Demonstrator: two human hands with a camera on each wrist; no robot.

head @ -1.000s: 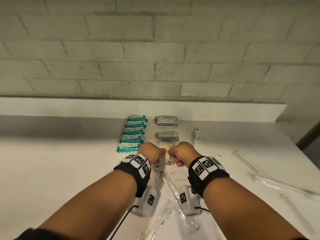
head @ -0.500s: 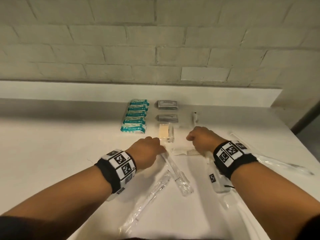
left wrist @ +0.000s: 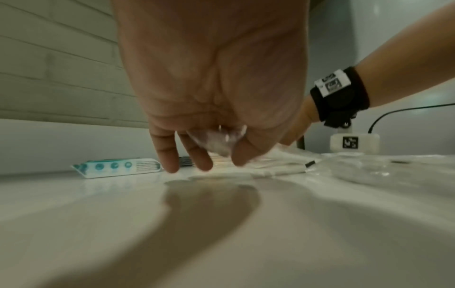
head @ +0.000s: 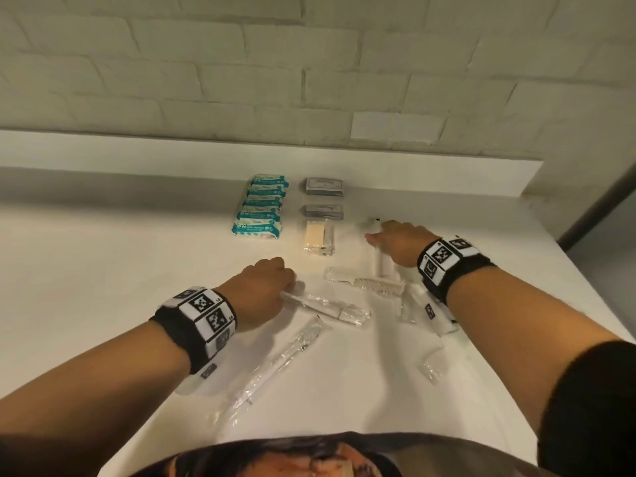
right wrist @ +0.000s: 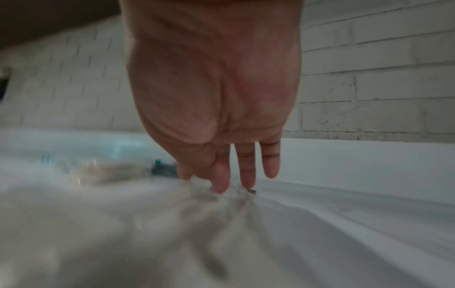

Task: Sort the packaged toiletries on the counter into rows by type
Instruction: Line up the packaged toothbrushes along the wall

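Pinched between the thumb and fingers of the left hand (head: 263, 287) is the end of a clear-wrapped toothbrush (head: 330, 307), whose other end rests on the counter (head: 103, 270) at centre frame; the left wrist view shows crinkled plastic held at the fingertips (left wrist: 169, 167). That end-grip probably lets the long packet be swung into line rather than lifted whole. Further right, the right hand (head: 399, 241) reaches up-frame with fingers nearly straight, tips down on another clear packet (head: 383, 263); the right wrist view is too blurred to tell whether it holds anything.

Sorted goods sit at upper centre: 5 teal packs (head: 260, 208) in 1 column, and beside them 2 grey packets (head: 323, 197) with a soap packet (head: 320, 239) below. A wrapped comb (head: 371, 284) and a second toothbrush packet (head: 275, 363) lie loose lower down, so the long items appear unsorted.

Compared with 0.5 s ago, the right hand has moved further up and right, off the comb, while the left has swung its toothbrush from steeply angled to nearly level across the frame.
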